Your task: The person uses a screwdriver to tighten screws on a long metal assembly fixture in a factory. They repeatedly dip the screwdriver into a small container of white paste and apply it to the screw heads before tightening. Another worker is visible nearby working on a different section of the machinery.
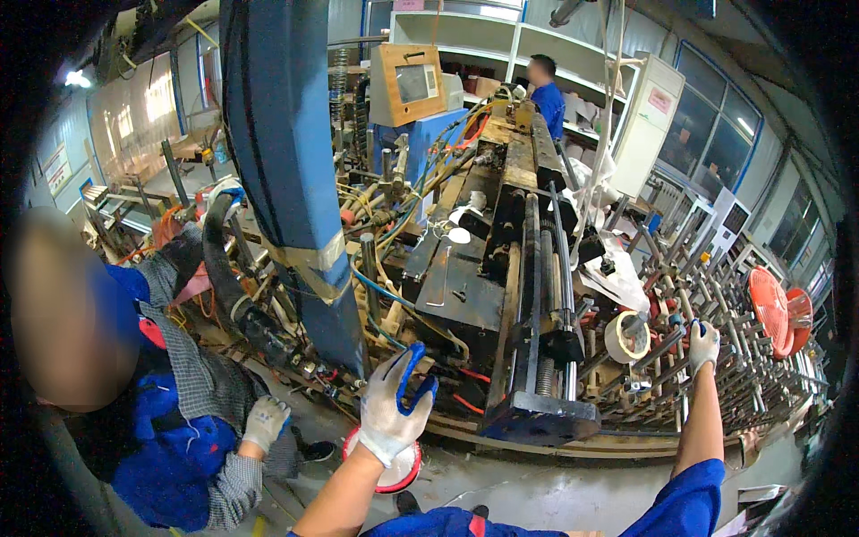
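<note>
My left hand (396, 404), in a white glove with blue palm, reaches forward with fingers apart and holds nothing; it hovers near the dark machine bed's (465, 295) front left corner, above a red-rimmed white spool (400, 473) on the floor. My right hand (703, 344), also gloved, is closed around a thin metal rod (664, 351) in the rack of rods at the right, close to a roll of pale tape (625, 337).
A co-worker in blue (170, 421) crouches at the left with a gloved hand low. A blue column (286, 170) rises ahead. Another person (548, 98) stands far back by shelves. Orange reels (777, 309) hang at the right. Hoses and cables crowd the machine.
</note>
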`<state>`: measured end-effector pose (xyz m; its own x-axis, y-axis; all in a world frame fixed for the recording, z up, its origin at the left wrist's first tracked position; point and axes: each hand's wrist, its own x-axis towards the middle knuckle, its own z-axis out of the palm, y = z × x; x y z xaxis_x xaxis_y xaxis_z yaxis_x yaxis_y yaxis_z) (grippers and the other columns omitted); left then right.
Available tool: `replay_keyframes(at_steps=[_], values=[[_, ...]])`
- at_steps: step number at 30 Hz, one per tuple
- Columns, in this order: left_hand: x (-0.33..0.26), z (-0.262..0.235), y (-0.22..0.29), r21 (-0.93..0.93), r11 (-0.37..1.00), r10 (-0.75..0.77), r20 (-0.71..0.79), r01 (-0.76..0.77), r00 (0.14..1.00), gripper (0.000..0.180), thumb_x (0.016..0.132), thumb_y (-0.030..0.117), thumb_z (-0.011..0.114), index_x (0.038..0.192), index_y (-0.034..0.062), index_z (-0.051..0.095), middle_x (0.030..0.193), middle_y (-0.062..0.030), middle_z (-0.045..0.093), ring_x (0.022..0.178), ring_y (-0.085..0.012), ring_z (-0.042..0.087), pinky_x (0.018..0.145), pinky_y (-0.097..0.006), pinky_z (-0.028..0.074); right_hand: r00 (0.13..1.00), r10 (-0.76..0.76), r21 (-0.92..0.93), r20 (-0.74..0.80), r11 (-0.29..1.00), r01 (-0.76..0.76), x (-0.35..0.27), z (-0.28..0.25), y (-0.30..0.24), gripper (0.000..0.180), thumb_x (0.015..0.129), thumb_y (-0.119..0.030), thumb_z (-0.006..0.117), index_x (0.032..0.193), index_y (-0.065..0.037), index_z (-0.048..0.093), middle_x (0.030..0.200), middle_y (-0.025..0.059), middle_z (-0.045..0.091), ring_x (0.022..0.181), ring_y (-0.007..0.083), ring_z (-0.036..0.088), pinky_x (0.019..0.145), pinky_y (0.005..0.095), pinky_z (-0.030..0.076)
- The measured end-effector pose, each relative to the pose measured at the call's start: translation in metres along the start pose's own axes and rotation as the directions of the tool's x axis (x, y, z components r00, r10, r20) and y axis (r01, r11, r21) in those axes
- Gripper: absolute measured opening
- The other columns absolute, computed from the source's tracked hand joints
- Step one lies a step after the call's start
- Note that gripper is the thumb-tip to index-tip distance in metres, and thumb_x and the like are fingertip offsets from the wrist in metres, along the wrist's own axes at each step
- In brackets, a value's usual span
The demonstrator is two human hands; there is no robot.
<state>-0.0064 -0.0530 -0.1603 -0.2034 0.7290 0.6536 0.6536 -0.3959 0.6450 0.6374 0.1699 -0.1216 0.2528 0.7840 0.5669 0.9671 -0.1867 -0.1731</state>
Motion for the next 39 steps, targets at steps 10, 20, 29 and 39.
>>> replay_keyframes(at_steps=[10, 20, 29, 39], values=[[-0.016, 0.007, -0.001, -0.059, 0.995, -0.077, 0.045, 0.079, 0.996, 0.055, 0.083, 0.017, 0.074, 0.134, 0.0010, 0.059, 0.127, -0.0224, 0.066, 0.117, -0.0414, 0.062, 0.101, -0.046, 0.049, 0.994, 0.025, 0.037, -0.108, 0.999, -0.021, -0.001, 0.006, 0.004, 0.047, 0.096, -0.044, 0.054, 0.095, 0.000, 0.068, 0.096, 0.0270, 0.066, 0.099, 0.0460, 0.060, 0.086, 0.0530, 0.046], [0.052, -0.001, 0.004, -0.044, 0.999, -0.013, -0.173, 0.005, 0.985, 0.056, 0.082, 0.014, 0.075, 0.135, 0.0022, 0.059, 0.125, -0.0238, 0.064, 0.116, -0.0423, 0.061, 0.100, -0.045, 0.049, 0.999, -0.011, 0.006, -0.036, 1.000, 0.011, 0.003, 0.010, 0.016, 0.045, 0.096, -0.040, 0.059, 0.111, 0.001, 0.070, 0.114, 0.0238, 0.068, 0.109, 0.0438, 0.060, 0.096, 0.0486, 0.047], [0.018, -0.008, 0.016, -0.106, 0.994, -0.025, -0.127, 0.012, 0.992, 0.057, 0.080, 0.009, 0.073, 0.134, -0.0028, 0.057, 0.125, -0.0245, 0.065, 0.114, -0.0423, 0.064, 0.100, -0.045, 0.050, 0.999, -0.024, 0.049, -0.027, 0.998, 0.025, -0.006, -0.004, -0.026, 0.033, 0.094, -0.036, 0.062, 0.089, -0.004, 0.069, 0.094, 0.0198, 0.068, 0.097, 0.0393, 0.060, 0.087, 0.0488, 0.047], [0.076, -0.006, 0.027, -0.156, 0.983, 0.062, -0.235, -0.101, 0.970, 0.046, 0.087, 0.010, 0.069, 0.131, 0.0013, 0.062, 0.117, -0.0208, 0.068, 0.108, -0.0358, 0.067, 0.097, -0.042, 0.051, 0.998, 0.003, -0.047, -0.061, 0.999, -0.006, -0.011, -0.005, -0.023, 0.034, 0.092, -0.037, 0.061, 0.093, -0.004, 0.070, 0.096, 0.0185, 0.068, 0.099, 0.0387, 0.060, 0.088, 0.0492, 0.048]])
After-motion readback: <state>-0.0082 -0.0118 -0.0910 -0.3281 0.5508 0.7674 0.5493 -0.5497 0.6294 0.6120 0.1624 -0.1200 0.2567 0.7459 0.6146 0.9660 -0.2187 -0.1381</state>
